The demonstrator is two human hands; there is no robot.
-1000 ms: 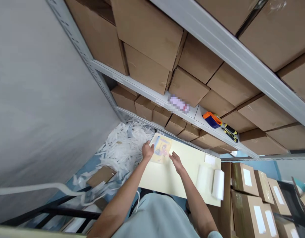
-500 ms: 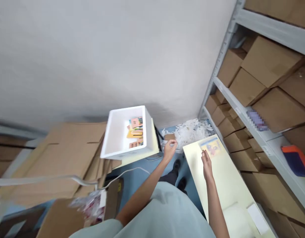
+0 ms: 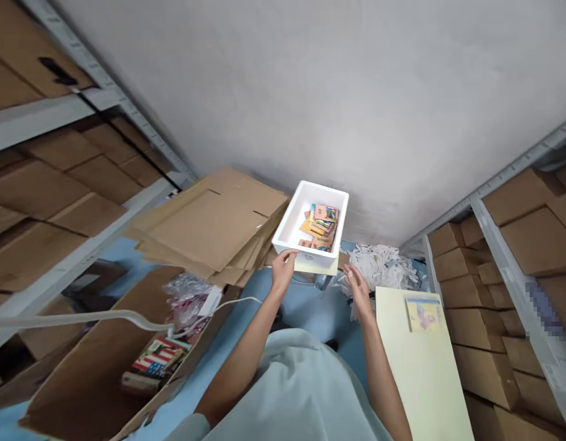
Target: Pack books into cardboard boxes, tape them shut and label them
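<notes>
Packets (image 3: 322,228) of several colours lie in a loose heap inside the white bin (image 3: 291,228), a little above the centre of the frame, and we think that the high walls of this bin are what keeps them from sliding away. The bin stands on a pale small desk (image 3: 318,267), of which we see only a strip under its near side; its open top is turned toward us, so probably both hands can enter it without obstacle. Our left hand (image 3: 283,269) is at the near left corner of the bin, with bent fingers drawn close together at the rim; whether this grip really clamps the rim or only rests beside it, we cannot tell. Our right hand (image 3: 358,286) is lower and more to the right, apart from the bin; its grip is loose, the fingers are extended, and we see nothing in it. On the long desk (image 3: 416,367) at the lower right lies a flat yellow pack (image 3: 423,315) with a blue strip, near the far end, maybe so that it remains within reach of the right arm. Left of the bin, flat cardboard sheets (image 3: 218,220) are piled one upon another, which likely saves space. An open carton (image 3: 81,352) at the lower left holds wrapped goods (image 3: 188,300), and white paper strips (image 3: 384,266) cover the floor behind the long desk.
</notes>
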